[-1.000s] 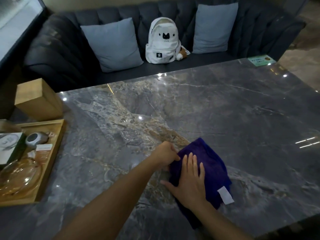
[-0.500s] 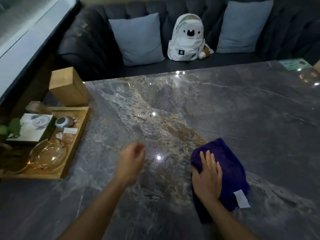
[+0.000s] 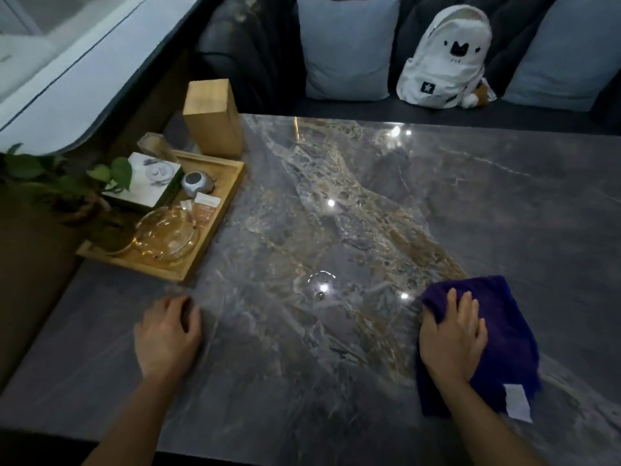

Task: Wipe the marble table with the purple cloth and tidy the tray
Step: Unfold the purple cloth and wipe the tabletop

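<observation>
Right hand (image 3: 452, 338) lies flat on the purple cloth (image 3: 497, 338), fingers (image 3: 465, 309) extended and slightly spread, palm pressing it onto the marble table (image 3: 336, 213); nothing gripped, cloth well right of the tray (image 3: 188, 267) at the table's near edge, white tag (image 3: 517, 403) at its near corner. Left hand (image 3: 166, 334) rests on the table just in front of the tray, fingers loosely curled, holding nothing. Tray sits at the table's left edge with a glass bowl (image 3: 164, 235), box (image 3: 148, 185) and small grey gadget (image 3: 197, 184) inside, wooden block (image 3: 211, 117) just behind it.
</observation>
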The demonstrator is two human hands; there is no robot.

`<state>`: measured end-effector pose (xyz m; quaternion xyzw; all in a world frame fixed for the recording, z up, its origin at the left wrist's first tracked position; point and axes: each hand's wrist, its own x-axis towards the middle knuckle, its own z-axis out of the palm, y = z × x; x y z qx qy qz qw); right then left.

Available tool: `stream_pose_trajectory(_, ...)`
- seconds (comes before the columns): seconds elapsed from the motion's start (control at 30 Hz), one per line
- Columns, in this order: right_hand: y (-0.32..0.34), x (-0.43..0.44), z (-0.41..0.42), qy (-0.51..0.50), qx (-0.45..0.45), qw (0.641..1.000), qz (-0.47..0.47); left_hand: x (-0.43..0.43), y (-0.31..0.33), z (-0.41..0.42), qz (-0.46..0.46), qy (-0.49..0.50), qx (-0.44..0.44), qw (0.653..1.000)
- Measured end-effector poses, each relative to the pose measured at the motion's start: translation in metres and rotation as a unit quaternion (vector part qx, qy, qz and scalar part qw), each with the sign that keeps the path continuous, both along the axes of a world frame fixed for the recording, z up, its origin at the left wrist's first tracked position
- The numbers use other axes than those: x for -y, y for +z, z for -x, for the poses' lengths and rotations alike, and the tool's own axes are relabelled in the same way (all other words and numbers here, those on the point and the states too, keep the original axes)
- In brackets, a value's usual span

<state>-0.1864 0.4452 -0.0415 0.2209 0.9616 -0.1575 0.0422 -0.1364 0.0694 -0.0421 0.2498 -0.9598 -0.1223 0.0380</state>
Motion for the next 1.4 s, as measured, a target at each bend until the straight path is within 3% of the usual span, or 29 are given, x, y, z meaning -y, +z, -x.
stream_pose_trajectory(0.3,0.002,0.019,0.014,-0.066,0.022,0.998,0.006,-0.001,-0.007,0.002,-0.013,-0.037,0.107,0.993)
stream_pose_trajectory(0.73,0.007,0.125,0.037,-0.201,-0.004,0.963,0.18,0.0,-0.007,0.002,-0.01,-0.05,0.092,0.994)
stream_pose_trajectory(1.0,0.01,0.196,0.092,-0.216,0.021,0.965,0.15,0.003,-0.012,0.003,0.022,-0.048,0.11,0.993)
stream_pose_trajectory(1.1,0.008,0.211,0.113,-0.157,0.024,0.979,0.128,0.004,-0.013,0.005,0.034,-0.046,0.114,0.992)
stream_pose_trajectory(1.23,0.007,0.222,0.123,0.037,0.03,0.99,0.129,0.004,-0.015,0.006,0.038,-0.054,0.11,0.992)
stream_pose_trajectory(1.3,0.007,0.221,0.119,0.185,0.035,0.975,0.12,0.003,-0.016,0.006,0.04,-0.053,0.11,0.992)
stream_pose_trajectory(1.4,0.021,0.217,0.109,0.345,0.052,0.916,0.198,0.003,-0.016,0.007,0.043,-0.047,0.104,0.992)
